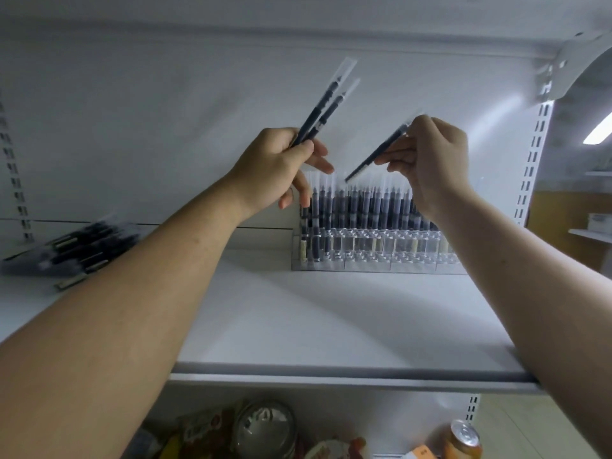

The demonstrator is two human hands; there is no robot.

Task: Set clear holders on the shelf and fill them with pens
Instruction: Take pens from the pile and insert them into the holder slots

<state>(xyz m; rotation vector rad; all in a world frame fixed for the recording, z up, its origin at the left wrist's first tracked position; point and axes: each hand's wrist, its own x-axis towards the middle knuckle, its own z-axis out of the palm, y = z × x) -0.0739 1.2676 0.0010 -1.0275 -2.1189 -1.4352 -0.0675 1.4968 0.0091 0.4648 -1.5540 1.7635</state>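
Observation:
A clear tiered holder (371, 256) stands at the back of the white shelf (331, 326), its rear rows packed with dark pens in clear sleeves (361, 207); the front rows look mostly vacant. My left hand (275, 167) is raised above the holder's left end, gripping two sleeved pens (326, 104) that point up and right. My right hand (430, 157) pinches one pen (377, 154) slanted down-left, its lower tip just above the standing pens.
A loose pile of sleeved pens (76, 250) lies on the shelf at far left. Slotted uprights (533, 167) flank the bay. Below the shelf edge (331, 376) sit a can (463, 438), a round lid and snack packs.

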